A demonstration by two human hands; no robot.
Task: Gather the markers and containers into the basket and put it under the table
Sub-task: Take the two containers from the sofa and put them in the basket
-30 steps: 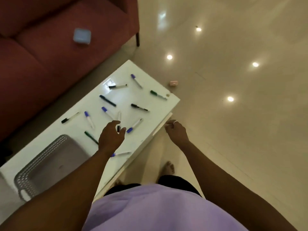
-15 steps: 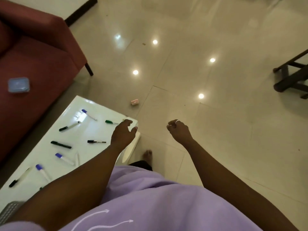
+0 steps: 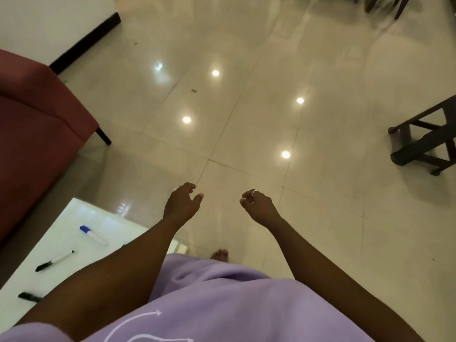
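The white table's (image 3: pixel 81 213) corner shows at the lower left. On it lie a blue-capped marker (image 3: pixel 91 233), a black-capped white marker (image 3: pixel 54 260) and a black marker (image 3: pixel 29 296). My left hand (image 3: pixel 181 206) hovers over the floor just past the table's corner, fingers loosely curled, holding nothing. A small pale pink bit shows at its fingertips; I cannot tell what it is. My right hand (image 3: pixel 256 206), with a ring on it, hangs over bare floor with its fingers curled and nothing in it. The basket and the containers are out of view.
A red sofa (image 3: pixel 37 134) with a dark leg stands at the left, close to the table. Dark wooden furniture (image 3: pixel 424 141) stands at the right edge. Glossy tiled floor (image 3: pixel 246 107) stretches ahead. My bare foot (image 3: pixel 219 254) shows below my hands.
The view has swung right and away from the table: the basket, most markers and the blue box on the sofa have left the frame. Both hands now hang over the floor.
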